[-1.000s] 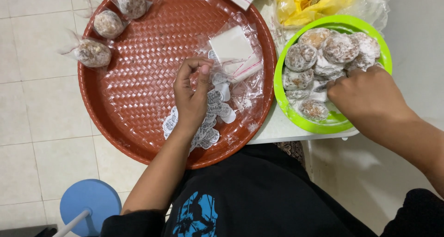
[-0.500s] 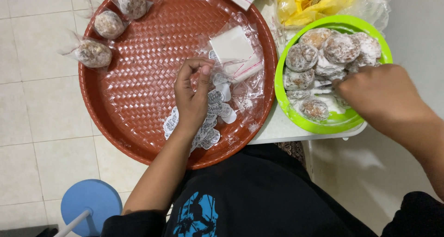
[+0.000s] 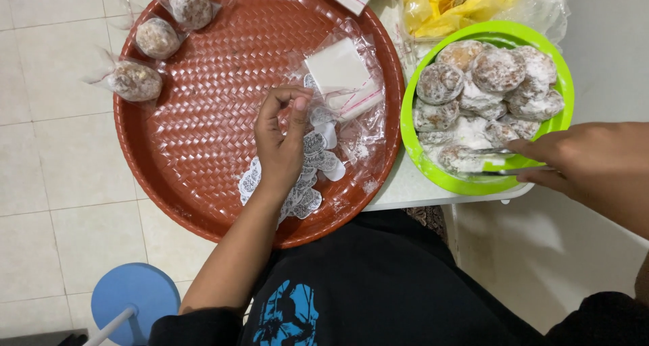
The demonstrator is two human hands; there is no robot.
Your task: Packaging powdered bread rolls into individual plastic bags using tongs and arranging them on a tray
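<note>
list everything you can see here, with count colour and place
tray: 1, red-brown woven, centre left
wrapped sweets: 3, brown in clear wrap, tray's far left edge
paper labels: a pile, white, under the left hand
clear bags: a few, tray's right side
bowl: 1, green, right of tray
powdered sweets: about ten, brown and white, in bowl
tongs: 1, metal, at the bowl
yellow bag: 1, top
stool: 1, blue, bottom left
left hand: fingers pinched, over labels
right hand: holds tongs

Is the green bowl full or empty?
Full. The green bowl is heaped with round powdery sweets, and the right hand pokes metal tongs in among them.
</note>
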